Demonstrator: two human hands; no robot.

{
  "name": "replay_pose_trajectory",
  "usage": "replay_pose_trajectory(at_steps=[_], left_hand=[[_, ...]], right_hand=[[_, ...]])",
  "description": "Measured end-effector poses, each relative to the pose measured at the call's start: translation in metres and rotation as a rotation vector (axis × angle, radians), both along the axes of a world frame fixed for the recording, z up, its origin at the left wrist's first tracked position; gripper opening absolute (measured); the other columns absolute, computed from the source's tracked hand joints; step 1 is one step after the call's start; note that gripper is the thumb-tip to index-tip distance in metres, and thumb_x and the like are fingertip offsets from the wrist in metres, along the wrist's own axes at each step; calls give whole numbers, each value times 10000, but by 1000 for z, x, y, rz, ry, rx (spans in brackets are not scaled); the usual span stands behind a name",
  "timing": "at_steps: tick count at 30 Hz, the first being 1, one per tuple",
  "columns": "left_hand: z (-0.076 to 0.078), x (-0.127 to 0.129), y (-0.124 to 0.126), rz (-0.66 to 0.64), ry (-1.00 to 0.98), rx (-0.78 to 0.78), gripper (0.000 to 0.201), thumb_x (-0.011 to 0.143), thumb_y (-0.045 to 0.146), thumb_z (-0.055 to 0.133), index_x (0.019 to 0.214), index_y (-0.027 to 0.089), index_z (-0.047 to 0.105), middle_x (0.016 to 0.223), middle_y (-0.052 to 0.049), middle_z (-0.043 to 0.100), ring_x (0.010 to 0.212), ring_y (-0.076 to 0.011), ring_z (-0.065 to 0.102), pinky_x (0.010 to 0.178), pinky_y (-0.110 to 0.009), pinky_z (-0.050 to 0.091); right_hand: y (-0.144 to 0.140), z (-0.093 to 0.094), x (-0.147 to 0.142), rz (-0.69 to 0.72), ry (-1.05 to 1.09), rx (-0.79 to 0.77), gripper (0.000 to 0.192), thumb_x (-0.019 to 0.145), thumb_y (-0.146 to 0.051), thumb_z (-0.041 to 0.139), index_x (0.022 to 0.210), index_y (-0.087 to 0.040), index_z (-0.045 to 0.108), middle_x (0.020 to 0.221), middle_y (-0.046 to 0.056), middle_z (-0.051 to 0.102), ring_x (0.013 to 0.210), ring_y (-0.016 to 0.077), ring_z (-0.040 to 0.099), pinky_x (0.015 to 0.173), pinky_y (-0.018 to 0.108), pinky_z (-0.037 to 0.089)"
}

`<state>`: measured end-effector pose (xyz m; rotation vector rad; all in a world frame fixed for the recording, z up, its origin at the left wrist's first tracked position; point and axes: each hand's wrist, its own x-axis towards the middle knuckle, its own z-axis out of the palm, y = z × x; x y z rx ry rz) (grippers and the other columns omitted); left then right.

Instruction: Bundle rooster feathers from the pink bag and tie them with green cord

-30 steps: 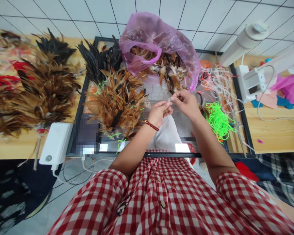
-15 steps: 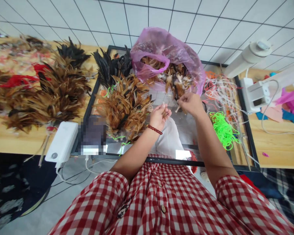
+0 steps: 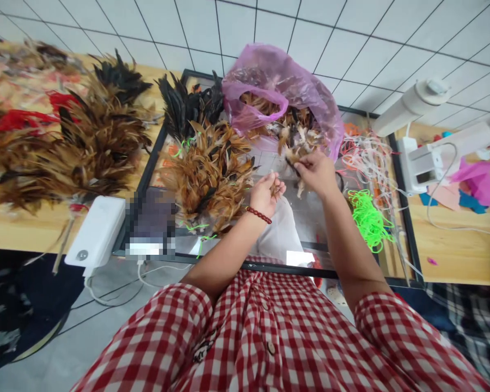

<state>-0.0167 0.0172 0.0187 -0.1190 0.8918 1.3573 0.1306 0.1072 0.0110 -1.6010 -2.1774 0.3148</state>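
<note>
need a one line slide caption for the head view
Right hand at feathers by a plastic bag, left hand beside a brown feather pile.

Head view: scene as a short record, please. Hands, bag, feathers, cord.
Left hand: fingers curled; contents too small to tell
Right hand: fingertips at loose feathers by the bag's mouth
Purple bag: beyond the hands, feathers inside
Brown feathers: heaped left of the left hand
Black feathers: left of the bag
Green cord: tangled, right of the right forearm

Glass [image 3: 308,220] free btwn forearms [image 3: 225,246]; feather pile [image 3: 210,177] blocks L, bag [image 3: 283,68] far.
</note>
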Motion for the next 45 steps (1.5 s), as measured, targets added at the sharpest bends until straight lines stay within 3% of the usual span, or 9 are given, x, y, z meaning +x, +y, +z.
replay_pose_trajectory(at_steps=[6,11,15,24,32,36,39,42,45], left_hand=[[-6,6,-1,77,22,21,184,885,233,745,785,164,606,563,78,534,545,-55,577,685,-219,516],[-8,7,-2,66,50,53,197,869,254,767,797,162,608,572,74,544,554,-49,577,686,-211,517],[-8,7,-2,72,59,62,173,903,227,721,785,156,616,572,63,553,551,-54,576,683,-217,515],[-8,10,-3,80,57,85,128,855,160,761,763,139,675,668,19,673,641,-77,652,783,-255,540],[-4,8,-3,60,21,79,101,845,161,765,771,149,698,811,-47,776,995,-173,755,971,-312,554],[-5,8,-3,71,32,88,108,826,161,788,767,147,698,752,-21,747,801,-123,735,852,-253,558],[-8,10,-2,102,83,110,113,816,164,800,756,149,704,636,34,667,599,-54,620,715,-196,523],[-13,14,-2,106,142,137,142,785,200,833,746,152,705,630,48,653,571,-31,574,678,-175,509],[-18,18,-3,75,212,154,127,778,213,835,747,160,723,651,42,668,595,-34,580,680,-179,499]], right_hand=[[-44,4,26,-54,3,92,376,825,-291,675,1178,-170,724,1116,138,721,950,286,659,836,414,488],[-49,9,4,97,-130,128,243,953,-322,558,972,-206,771,979,118,725,978,296,630,888,446,422],[-50,1,-10,127,-239,74,192,908,-265,591,866,-178,758,936,130,705,968,305,611,855,442,402],[-54,-3,0,164,532,58,171,888,-362,662,792,-222,688,700,3,607,636,158,525,627,315,428],[-65,0,-8,333,370,41,96,835,-249,627,764,-216,683,716,15,662,658,154,557,666,320,424],[-67,4,-10,344,453,-129,93,802,-237,632,715,-206,641,688,1,631,620,129,510,620,291,412],[-67,4,-10,231,548,-205,142,813,-328,714,776,-198,672,694,-8,619,604,115,481,603,281,404],[-64,0,-10,106,720,-218,313,802,-483,785,929,-207,709,735,-14,622,612,111,495,601,275,421],[-62,-3,-12,116,891,-287,409,794,-597,786,948,-227,701,752,-7,660,636,129,571,629,288,482]])
